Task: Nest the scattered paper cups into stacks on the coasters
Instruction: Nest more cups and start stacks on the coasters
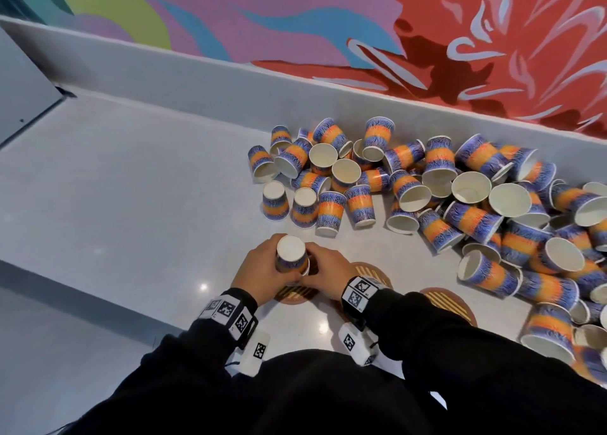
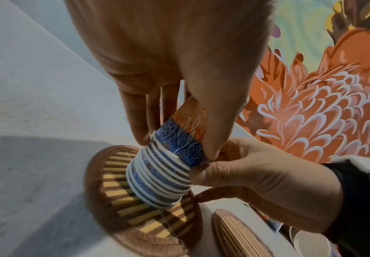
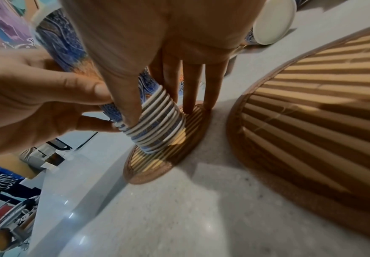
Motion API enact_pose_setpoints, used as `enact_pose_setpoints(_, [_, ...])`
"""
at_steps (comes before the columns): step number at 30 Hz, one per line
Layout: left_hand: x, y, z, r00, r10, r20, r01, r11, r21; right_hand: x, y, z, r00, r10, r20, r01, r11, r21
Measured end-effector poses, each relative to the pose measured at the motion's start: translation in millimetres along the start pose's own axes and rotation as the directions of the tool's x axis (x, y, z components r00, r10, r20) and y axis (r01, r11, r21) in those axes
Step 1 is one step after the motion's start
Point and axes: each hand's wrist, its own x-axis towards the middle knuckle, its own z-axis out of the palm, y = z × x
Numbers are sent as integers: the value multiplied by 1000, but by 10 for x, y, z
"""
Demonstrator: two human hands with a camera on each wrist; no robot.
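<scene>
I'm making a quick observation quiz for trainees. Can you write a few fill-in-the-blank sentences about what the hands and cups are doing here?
1. The stack of cups stands upside down on a round ____.
2. The stack is held by ____ hands, the left hand and the right hand.
3. The loose cups lie scattered to the person's ____.
4. The coaster on the right has ____ cups on it.

Missing words: coaster; both; right; no

An upside-down stack of nested cups (image 1: 291, 256) stands on the striped coaster (image 1: 295, 294); loose cups (image 1: 443, 185) lie beyond.
</scene>
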Motion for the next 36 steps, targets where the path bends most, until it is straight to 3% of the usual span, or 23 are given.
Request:
enact_pose_setpoints(6, [1, 103, -81, 998, -36, 47, 39, 996, -75, 3, 7, -58, 1000, -5, 18, 5, 1000, 8])
enact_pose_setpoints(8, [4, 232, -163, 999, -41, -11, 39, 983, -182, -19, 31, -175, 1000, 22, 4, -22, 998, 50])
enact_pose_setpoints(12, [82, 739, -361, 973, 91, -212, -146, 955, -260, -92, 168, -564, 987, 85, -136, -65, 987, 146])
enact_pose_setpoints(15, [206, 1166, -381, 946, 181, -270, -249, 937, -244, -128, 336, -864, 955, 127, -269, -99, 988, 115])
enact_pose_setpoints(19, [460, 1518, -70, 940, 277, -197, -319, 919, -230, -184, 608, -1145, 861, 222, -458, -186, 975, 122])
enact_pose_setpoints(24, [829, 1761, 504, 949, 312, -43, -315, 939, -139, -320, 870, -1447, 650, 370, -664, -198, 926, 323])
enact_pose_setpoints(27, [1051, 1751, 816, 965, 258, -55, -262, 960, -102, -348, 1021, -1605, 608, 428, -668, -242, 902, 358])
enact_pose_setpoints(29, [1238, 1638, 1021, 989, 116, -96, -128, 983, -132, -322, 1093, -1678, 603, 445, -663, -271, 895, 354])
enact_pose_setpoints(31, [1342, 1478, 1130, 986, -63, -157, 25, 973, -231, -247, 1086, -1672, 621, 456, -637, -291, 889, 353])
enact_pose_setpoints(33, [1429, 1322, 1253, 968, -168, -187, 114, 956, -269, -149, 1065, -1662, 645, 473, -600, -310, 880, 361])
enact_pose_setpoints(36, [1442, 1180, 1377, 980, -160, -122, 143, 980, -140, 11, 1029, -1633, 679, 468, -565, -359, 884, 300])
